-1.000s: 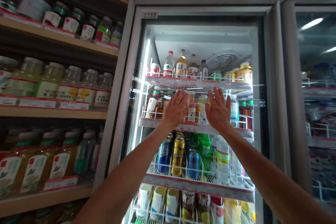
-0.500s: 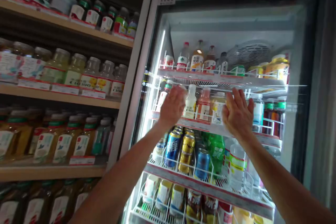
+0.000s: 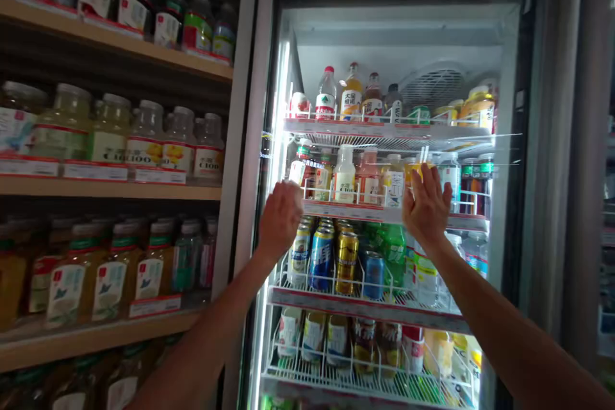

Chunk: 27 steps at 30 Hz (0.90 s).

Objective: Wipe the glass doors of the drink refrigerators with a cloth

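Note:
A tall drinks fridge with a glass door (image 3: 375, 29) fills the middle of the view, lit inside. In front of its left side I hold up my left hand (image 3: 281, 218), fingers stretched and a little blurred, with nothing in it. My right hand (image 3: 427, 205) is raised flat with fingers spread, before the second shelf; whether its palm touches the glass I cannot tell. Between the hands stand a white-capped bottle (image 3: 344, 176) and a pink bottle (image 3: 368, 178). Below them are a blue can (image 3: 321, 259) and a gold can (image 3: 346, 261).
Wooden shelves (image 3: 110, 186) with rows of bottled drinks stand left of the fridge. The grey fridge frame (image 3: 247, 141) separates them. A green bottle (image 3: 394, 250) is on the third fridge shelf, and more bottles line the top shelf (image 3: 384, 129).
My left hand has moved left and down, away from the bottles toward the fridge's left edge. My right hand stays raised at about the same place. The view has shifted slightly rightward.

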Tool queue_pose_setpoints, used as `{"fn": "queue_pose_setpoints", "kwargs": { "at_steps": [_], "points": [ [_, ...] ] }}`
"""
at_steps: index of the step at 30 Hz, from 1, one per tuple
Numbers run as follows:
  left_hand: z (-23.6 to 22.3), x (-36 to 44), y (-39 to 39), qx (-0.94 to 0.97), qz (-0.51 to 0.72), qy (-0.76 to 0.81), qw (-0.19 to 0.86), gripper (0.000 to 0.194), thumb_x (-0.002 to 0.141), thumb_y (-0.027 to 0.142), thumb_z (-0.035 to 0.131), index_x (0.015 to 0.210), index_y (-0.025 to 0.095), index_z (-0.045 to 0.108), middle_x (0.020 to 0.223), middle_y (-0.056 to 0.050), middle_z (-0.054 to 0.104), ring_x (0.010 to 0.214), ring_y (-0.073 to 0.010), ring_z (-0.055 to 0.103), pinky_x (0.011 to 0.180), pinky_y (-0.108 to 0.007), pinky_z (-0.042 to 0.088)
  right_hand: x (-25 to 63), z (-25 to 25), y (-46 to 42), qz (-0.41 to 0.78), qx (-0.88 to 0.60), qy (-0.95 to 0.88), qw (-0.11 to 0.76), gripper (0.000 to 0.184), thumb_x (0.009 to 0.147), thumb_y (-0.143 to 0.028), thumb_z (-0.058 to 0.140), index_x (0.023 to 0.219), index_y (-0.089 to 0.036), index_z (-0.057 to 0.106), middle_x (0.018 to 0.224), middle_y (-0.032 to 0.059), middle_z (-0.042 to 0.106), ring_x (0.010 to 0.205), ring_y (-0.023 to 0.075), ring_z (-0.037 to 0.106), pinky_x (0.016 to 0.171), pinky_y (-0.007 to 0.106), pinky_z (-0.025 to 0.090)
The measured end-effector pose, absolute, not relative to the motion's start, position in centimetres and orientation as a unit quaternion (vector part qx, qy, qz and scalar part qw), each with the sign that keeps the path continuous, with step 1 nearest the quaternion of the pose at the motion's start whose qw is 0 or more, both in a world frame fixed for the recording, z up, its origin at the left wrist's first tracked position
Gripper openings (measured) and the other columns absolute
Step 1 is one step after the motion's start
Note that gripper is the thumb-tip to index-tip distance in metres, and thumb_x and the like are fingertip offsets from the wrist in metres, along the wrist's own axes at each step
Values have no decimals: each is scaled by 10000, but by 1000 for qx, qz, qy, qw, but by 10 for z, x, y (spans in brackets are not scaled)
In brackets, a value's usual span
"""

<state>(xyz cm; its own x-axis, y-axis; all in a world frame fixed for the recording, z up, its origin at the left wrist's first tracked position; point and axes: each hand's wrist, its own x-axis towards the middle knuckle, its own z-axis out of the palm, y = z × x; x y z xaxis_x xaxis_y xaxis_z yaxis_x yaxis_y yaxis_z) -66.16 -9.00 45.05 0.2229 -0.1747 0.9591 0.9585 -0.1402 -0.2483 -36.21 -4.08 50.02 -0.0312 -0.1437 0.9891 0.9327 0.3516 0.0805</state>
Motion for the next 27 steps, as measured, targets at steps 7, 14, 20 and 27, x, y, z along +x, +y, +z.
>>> {"fn": "queue_pose_setpoints", "kwargs": {
  "at_steps": [7,14,20,27],
  "points": [
    [414,-626,-88,-646,-445,-313,535,573,866,211,426,1400,149,230,1455,-118,296,1377,-225,163,1093,-381,285,-361,499,-40,-442,-361,-563,598,496,860,-286,366,1349,-201,380,1438,84,356,1348,226,272,1077,477,194],
    [417,-674,-95,-545,-550,-389,498,596,883,245,409,1419,153,163,1492,-130,183,1383,-235,129,1109,-419,246,-360,499,-41,-433,-366,-571,594,510,853,-263,370,1360,-207,359,1446,77,344,1353,227,259,1081,481,193],
    [369,-604,-92,-679,-396,-278,552,518,859,185,427,1365,157,318,1453,-81,310,1368,-221,193,1089,-360,299,-359,502,-40,-432,-355,-571,601,495,858,-267,367,1350,-203,376,1437,79,359,1353,220,261,1082,477,194],
    [392,-636,-93,-586,-508,-337,534,592,871,223,439,1407,131,204,1459,-149,266,1373,-236,158,1099,-415,272,-355,468,-51,-437,-348,-607,565,546,861,-272,388,1394,-212,287,1484,83,257,1374,231,201,1095,493,160]
  ]
}}
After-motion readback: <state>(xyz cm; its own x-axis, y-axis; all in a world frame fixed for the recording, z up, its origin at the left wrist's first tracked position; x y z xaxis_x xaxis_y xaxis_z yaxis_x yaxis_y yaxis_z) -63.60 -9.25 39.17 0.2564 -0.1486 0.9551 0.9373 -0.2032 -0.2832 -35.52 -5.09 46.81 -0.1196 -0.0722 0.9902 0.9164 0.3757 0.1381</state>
